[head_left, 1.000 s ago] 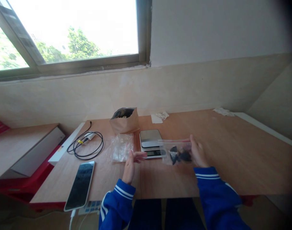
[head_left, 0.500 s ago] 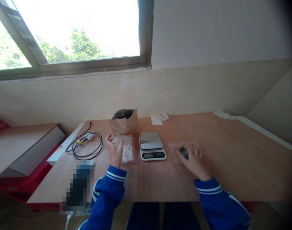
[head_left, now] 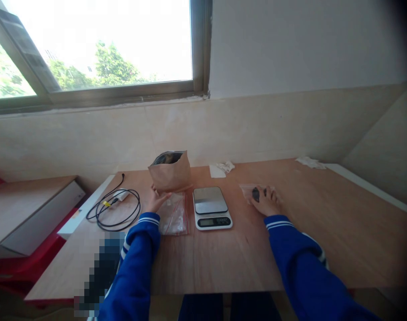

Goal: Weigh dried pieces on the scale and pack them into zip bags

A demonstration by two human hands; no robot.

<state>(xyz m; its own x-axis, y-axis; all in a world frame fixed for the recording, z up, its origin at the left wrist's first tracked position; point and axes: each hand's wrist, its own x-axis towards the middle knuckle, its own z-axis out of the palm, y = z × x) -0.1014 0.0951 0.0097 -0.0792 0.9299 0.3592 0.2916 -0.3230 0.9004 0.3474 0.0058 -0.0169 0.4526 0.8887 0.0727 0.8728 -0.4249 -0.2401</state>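
Note:
My left hand [head_left: 156, 199] is at the lower front of a brown paper bag [head_left: 172, 174], its thumb and fingers apart. The paper bag stands upright with its top open; what is inside is hard to make out. Just in front lie clear plastic zip bags [head_left: 175, 218] with red seal lines, beside my left wrist. On the right, my right hand [head_left: 268, 204] has its fingers curled over a clear plastic bag [head_left: 245, 191] with something dark and rounded [head_left: 255, 194] in it. A white kitchen scale [head_left: 210, 201] sits between my hands, its plate bare.
A coiled black cable [head_left: 138, 209] lies on the left, by a white adapter [head_left: 120, 194]. A blurred-out dark object [head_left: 101, 272] is near the front left edge. Crumpled tissue [head_left: 226, 167] lies at the back, with another white piece [head_left: 310, 162] at the far right.
My left hand has moved forward and down to the base of the paper bag. My right hand has pushed away from me, and the clear bag with the dark thing has moved back with it.

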